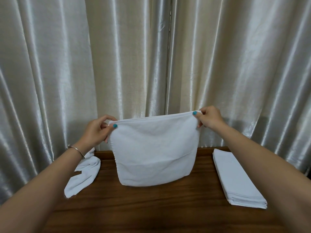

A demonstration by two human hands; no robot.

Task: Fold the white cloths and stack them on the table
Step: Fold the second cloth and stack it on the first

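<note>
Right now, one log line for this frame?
left hand: pinches held cloth | right hand: pinches it | folded stack: right | loose cloth: left

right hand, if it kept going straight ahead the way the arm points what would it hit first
Most likely the curtain. The right hand pinches the top corner of the held cloth, and nothing shows between it and the folds behind. Depth is unclear from this single view.
</note>
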